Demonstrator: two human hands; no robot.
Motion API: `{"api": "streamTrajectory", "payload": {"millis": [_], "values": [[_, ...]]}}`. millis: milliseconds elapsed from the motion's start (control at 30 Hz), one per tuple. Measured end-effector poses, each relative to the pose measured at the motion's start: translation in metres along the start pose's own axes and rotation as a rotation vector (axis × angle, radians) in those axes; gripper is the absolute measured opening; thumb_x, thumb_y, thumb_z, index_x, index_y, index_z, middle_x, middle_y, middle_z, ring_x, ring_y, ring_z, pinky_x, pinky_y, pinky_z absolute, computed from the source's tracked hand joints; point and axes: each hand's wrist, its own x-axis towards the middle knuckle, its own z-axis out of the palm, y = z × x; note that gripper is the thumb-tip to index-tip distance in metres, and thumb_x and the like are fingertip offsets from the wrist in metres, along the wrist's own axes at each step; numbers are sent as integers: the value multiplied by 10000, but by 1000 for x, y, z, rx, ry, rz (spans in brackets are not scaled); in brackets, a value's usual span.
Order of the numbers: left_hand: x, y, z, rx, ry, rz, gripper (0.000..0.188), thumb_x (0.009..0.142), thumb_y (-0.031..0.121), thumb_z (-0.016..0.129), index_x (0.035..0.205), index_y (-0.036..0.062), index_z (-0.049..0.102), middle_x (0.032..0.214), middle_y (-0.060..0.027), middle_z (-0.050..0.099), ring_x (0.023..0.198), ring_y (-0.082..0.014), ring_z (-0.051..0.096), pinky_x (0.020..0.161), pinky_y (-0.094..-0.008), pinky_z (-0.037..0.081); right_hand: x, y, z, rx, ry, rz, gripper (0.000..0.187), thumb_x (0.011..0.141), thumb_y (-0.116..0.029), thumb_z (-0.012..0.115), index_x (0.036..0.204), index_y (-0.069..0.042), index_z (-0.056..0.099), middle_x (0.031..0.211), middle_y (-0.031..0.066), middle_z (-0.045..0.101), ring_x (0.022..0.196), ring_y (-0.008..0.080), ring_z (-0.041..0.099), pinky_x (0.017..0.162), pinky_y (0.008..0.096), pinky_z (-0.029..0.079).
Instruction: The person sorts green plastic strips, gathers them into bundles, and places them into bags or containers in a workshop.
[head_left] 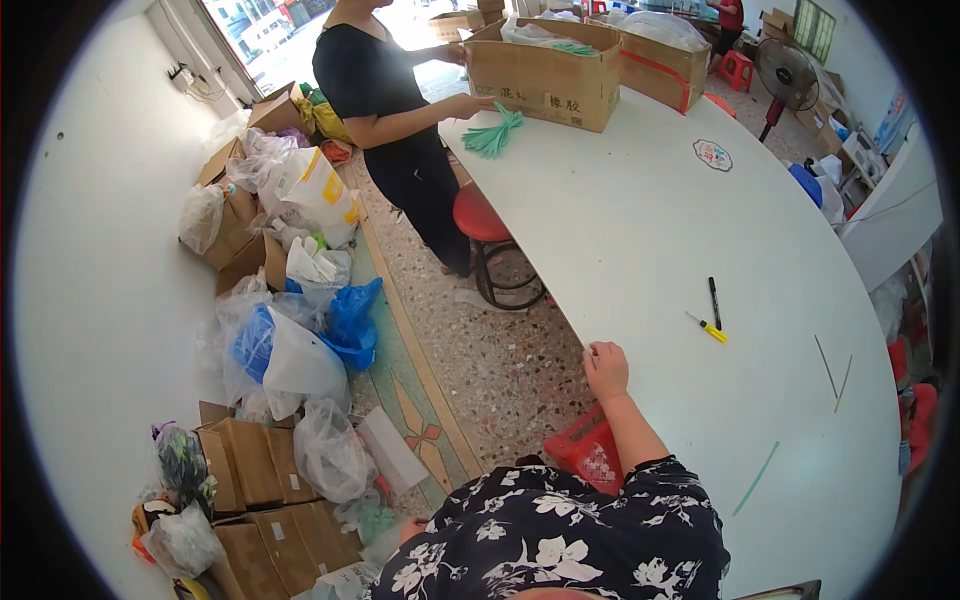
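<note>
My right hand (pixel 605 370) rests on the near edge of the white table (pixel 640 230), fingers curled in, with nothing in it. My forearm runs back to a dark floral sleeve (pixel 640 500). My left hand is out of sight. On the table to the right of my hand lie a black pen (pixel 714 300) and a small yellow-handled tool (pixel 708 328). Thin green strips (pixel 757 478) and two thin sticks (pixel 832 372) lie further right.
At the table's far end a person in black (pixel 385 90) touches a bundle of green strips (pixel 492 135) beside an open cardboard box (pixel 545 75). A red stool (pixel 480 215) and red basket (pixel 585 450) stand by the table. Plastic bags (pixel 300 350) and boxes (pixel 260 470) line the left wall. A fan (pixel 785 70) stands behind.
</note>
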Motion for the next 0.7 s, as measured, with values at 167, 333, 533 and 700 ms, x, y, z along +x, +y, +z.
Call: {"api": "streamTrajectory", "payload": {"millis": [167,333,533,700], "values": [[8,12,13,-84,41,197,427,731,303,703,1092,78,660,935,-155,695,887,-277,666,762,-361,496,-4,10,3,-128,-99,7,197,740,-204,692,849,-81,585,808,97,581,794,301,568,701,419,461],[9,14,13,-33,38,169,419,735,310,700,1080,76,664,934,-156,693,889,-279,665,763,-362,496,-4,13,5,-149,-115,11,204,737,-192,699,838,-89,556,786,94,576,766,301,564,685,421,457],[10,25,8,28,28,108,412,738,314,698,1071,75,666,934,-157,692,888,-281,665,762,-362,496,-3,15,7,-143,-122,15,196,738,-187,696,824,-88,551,779,89,576,759,298,562,681,418,456],[10,35,10,37,35,112,406,740,318,696,1064,74,668,933,-157,691,887,-283,665,762,-363,497,-2,16,8,-132,-121,8,191,739,-186,696,810,-89,548,774,87,574,756,297,561,679,416,457]]}}
